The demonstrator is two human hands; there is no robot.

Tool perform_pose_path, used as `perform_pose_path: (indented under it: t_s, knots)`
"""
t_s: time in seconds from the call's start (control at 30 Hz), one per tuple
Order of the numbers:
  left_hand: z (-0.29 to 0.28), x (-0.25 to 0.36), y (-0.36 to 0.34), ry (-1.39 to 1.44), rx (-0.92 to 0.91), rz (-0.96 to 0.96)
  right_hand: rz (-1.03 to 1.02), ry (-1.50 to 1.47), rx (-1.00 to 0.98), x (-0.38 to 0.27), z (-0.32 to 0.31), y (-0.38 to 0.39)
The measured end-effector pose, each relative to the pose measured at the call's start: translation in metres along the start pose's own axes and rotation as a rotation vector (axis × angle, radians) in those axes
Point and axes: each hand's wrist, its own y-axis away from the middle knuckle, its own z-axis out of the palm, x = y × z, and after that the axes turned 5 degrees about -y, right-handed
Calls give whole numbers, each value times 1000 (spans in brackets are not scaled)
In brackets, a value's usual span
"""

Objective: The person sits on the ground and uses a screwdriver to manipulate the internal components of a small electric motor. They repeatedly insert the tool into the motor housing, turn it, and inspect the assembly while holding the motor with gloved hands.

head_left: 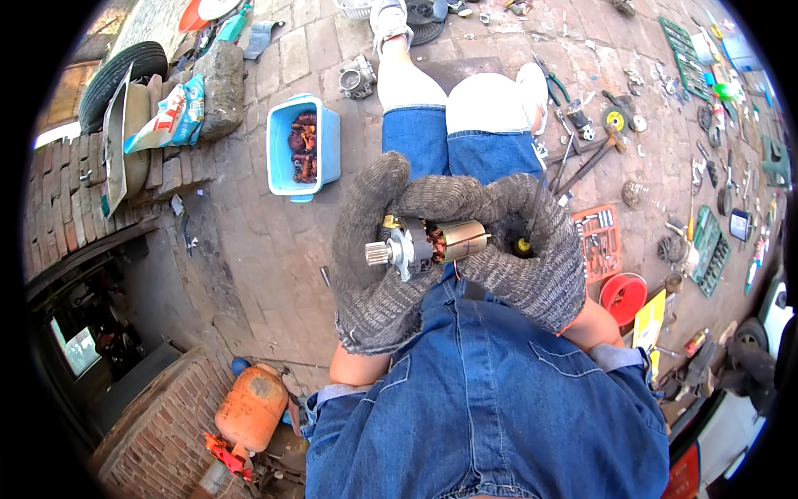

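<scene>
Both my hands wear grey knitted gloves and meet over my lap. My left hand [372, 287] is closed round a motor armature [462, 239], which lies roughly level. A toothed pinion [379, 253] points left from it, copper windings show in the middle, and a brass-coloured cylinder faces right. My right hand [544, 266] is curled closed at the cylinder's end. In its grip is a thin dark shaft with a yellow and black end [522, 246], which looks like a screwdriver. Its fingers partly hide the armature's right end.
Ahead on the brick paving stands a blue tub [331, 154] of copper-wound parts, near a metal housing [357, 77]. To my right lie a hammer [611, 145], an orange socket tray [600, 241], a red bucket [623, 298] and scattered tools. An orange gas cylinder [251, 406] lies behind left.
</scene>
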Motion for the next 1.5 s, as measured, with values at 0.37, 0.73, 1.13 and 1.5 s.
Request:
perform_pose_path:
  t_s: [0.37,0.73,1.13,1.5]
  knots:
    - [9,10,-3,-23,-137,62,-319,429,33,1,-3,6]
    - [-3,5,-9,-353,-308,254,-376,378,69,15,-11,12]
    - [-9,1,-18,-286,-357,380,-446,561,-68,6,-7,3]
    - [13,17,-13,274,-187,-39,-564,519,-25,15,-4,-2]
